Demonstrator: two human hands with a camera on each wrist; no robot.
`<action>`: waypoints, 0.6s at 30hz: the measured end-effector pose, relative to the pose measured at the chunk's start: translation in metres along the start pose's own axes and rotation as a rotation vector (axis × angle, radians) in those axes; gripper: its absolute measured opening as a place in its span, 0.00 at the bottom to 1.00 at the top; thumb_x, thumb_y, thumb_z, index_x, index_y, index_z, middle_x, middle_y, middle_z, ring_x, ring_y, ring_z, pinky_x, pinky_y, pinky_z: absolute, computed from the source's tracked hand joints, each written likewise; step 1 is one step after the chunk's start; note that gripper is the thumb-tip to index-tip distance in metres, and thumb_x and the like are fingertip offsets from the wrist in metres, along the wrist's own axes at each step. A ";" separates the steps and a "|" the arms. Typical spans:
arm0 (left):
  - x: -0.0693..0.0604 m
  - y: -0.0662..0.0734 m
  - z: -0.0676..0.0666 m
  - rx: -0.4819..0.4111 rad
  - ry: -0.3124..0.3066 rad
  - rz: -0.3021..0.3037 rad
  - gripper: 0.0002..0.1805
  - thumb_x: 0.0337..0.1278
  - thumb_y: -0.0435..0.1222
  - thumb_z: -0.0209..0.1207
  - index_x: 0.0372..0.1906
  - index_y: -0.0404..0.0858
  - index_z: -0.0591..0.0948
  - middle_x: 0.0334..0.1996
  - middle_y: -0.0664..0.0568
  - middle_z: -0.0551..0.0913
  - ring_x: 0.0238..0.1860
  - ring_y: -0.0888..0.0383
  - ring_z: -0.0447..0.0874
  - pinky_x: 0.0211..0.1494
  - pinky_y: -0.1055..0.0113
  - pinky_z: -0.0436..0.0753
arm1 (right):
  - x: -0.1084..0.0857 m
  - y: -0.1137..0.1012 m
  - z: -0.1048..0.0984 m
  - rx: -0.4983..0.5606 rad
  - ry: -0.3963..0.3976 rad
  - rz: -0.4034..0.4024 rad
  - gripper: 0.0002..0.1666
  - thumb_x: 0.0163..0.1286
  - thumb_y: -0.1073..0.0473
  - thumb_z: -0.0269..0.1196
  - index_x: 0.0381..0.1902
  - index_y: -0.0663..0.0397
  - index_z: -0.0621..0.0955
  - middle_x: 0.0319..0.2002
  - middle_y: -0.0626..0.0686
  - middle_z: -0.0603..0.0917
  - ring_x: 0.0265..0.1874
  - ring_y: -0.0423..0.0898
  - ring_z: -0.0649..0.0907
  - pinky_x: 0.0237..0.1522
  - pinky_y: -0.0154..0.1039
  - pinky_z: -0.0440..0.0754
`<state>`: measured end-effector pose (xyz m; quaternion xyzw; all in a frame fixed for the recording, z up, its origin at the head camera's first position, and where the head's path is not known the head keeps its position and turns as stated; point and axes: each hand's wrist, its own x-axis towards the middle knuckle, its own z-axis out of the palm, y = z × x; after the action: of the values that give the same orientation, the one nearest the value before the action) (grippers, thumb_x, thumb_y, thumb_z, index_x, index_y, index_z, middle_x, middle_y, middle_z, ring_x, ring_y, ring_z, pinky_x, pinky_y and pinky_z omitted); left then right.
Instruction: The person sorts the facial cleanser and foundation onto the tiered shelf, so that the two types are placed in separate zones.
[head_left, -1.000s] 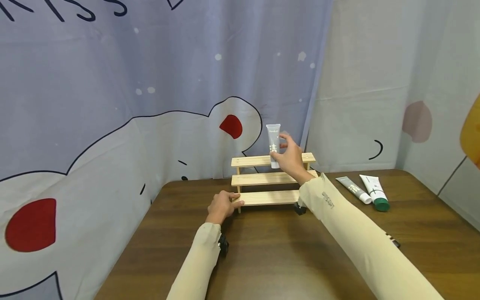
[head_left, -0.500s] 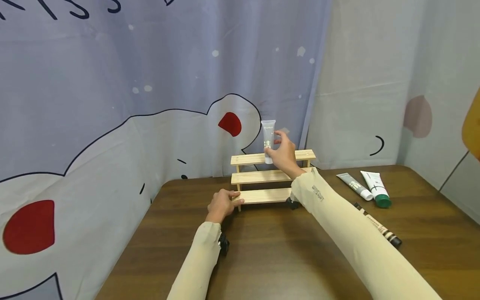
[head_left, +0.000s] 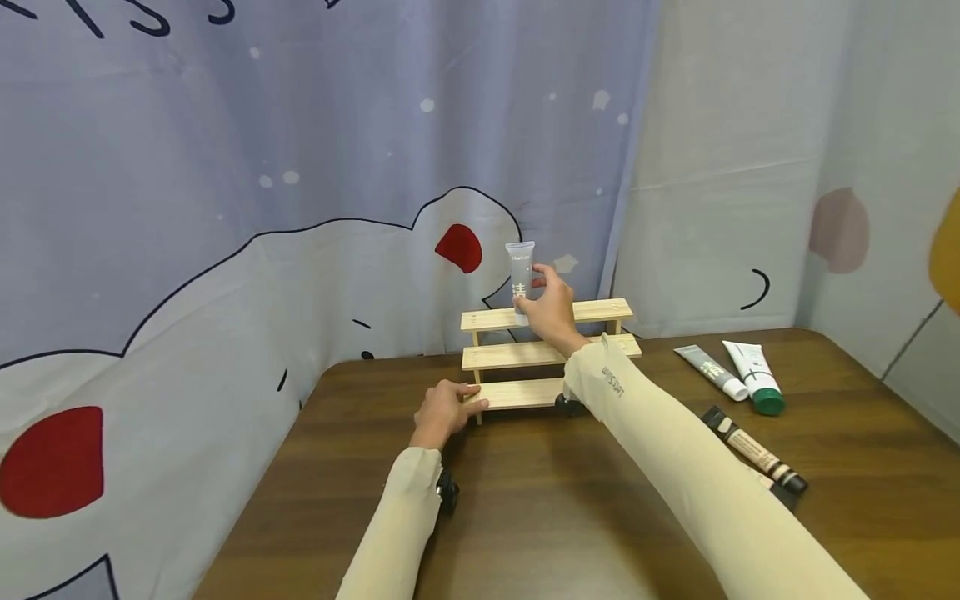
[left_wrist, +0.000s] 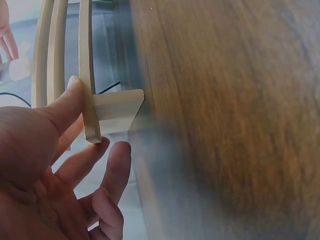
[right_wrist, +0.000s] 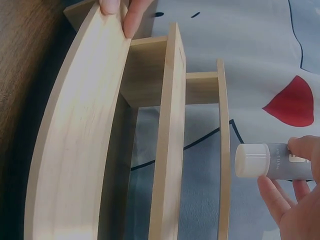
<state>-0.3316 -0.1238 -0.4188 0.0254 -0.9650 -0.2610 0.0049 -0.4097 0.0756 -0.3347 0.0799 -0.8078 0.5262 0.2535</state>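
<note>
A three-tier wooden rack [head_left: 517, 356] stands at the back of the table. My left hand [head_left: 444, 408] pinches the left end of its lowest shelf; in the left wrist view the thumb of that hand [left_wrist: 60, 150] lies on one face of the board [left_wrist: 86, 60], a fingertip against its end. My right hand [head_left: 553, 310] pinches a grey tube [head_left: 521, 279], cap down, at the top shelf. In the right wrist view the tube's white cap [right_wrist: 251, 160] shows a gap from the top shelf's edge [right_wrist: 224, 150]; my right hand [right_wrist: 300, 195] grips the grey body.
On the right of the table [head_left: 862, 417] lie a grey tube [head_left: 711, 372] with a white cap and a white tube [head_left: 752, 371] with a green cap. Nearer, a black and cream tube [head_left: 757, 452] lies beside another dark-ended item [head_left: 783, 495], partly behind my right sleeve. A curtain hangs behind.
My right hand has moved left along the top shelf with the grey tube. More of the black and cream tube shows beside my sleeve. My left hand stays on the lowest shelf.
</note>
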 end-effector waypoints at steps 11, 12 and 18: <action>0.000 -0.001 0.002 -0.012 0.004 -0.001 0.23 0.55 0.57 0.66 0.58 0.63 0.83 0.63 0.52 0.79 0.55 0.47 0.80 0.30 0.59 0.73 | 0.008 0.002 0.009 0.023 0.006 0.022 0.34 0.60 0.66 0.72 0.63 0.59 0.72 0.49 0.61 0.81 0.39 0.53 0.82 0.42 0.44 0.82; 0.000 -0.001 0.002 -0.011 0.005 -0.001 0.23 0.55 0.57 0.66 0.58 0.63 0.83 0.63 0.52 0.79 0.56 0.46 0.80 0.31 0.58 0.73 | 0.009 0.001 0.010 0.023 0.005 0.022 0.34 0.60 0.66 0.72 0.62 0.59 0.72 0.49 0.61 0.81 0.39 0.53 0.82 0.42 0.44 0.81; -0.002 0.000 0.002 -0.002 -0.005 -0.017 0.23 0.55 0.57 0.66 0.57 0.64 0.83 0.63 0.51 0.79 0.58 0.45 0.79 0.32 0.57 0.75 | 0.010 -0.002 0.017 0.037 -0.008 0.043 0.30 0.58 0.67 0.73 0.57 0.60 0.73 0.48 0.60 0.81 0.42 0.54 0.82 0.44 0.45 0.82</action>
<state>-0.3292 -0.1225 -0.4210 0.0328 -0.9645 -0.2621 0.0003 -0.4228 0.0611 -0.3339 0.0693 -0.8006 0.5458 0.2374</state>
